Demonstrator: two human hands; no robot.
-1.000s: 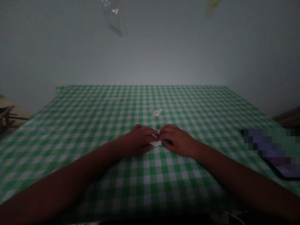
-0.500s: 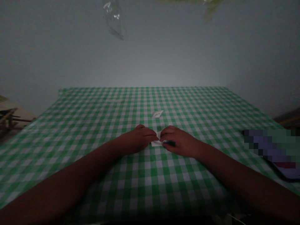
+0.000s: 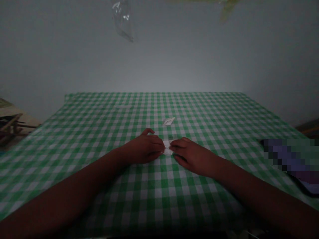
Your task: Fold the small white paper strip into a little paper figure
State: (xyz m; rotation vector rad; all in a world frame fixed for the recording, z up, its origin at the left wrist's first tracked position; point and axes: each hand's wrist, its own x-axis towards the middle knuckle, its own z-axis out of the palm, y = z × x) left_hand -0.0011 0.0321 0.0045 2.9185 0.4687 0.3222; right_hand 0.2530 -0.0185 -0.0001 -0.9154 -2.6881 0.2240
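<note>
A small piece of lined white paper lies on the checked cloth between my hands, its sides partly hidden under the fingers. My left hand has its fingertips on the paper's left side, with one finger raised at the back. From the right, my right hand holds the other side with its fingertips, the thumb lower and nearer me. Just beyond both hands sits a small folded white paper piece, pointed at its ends.
A green and white checked cloth covers the table. On the right lies a dark-edged phone-like device, its screen blurred out. A faint pale strip rests farther back. Behind the table rises a wall with a clear plastic piece on it.
My hands have moved slightly apart, uncovering more of the lined paper. The right hand has shifted toward me, and a finger of the left hand has lifted.
</note>
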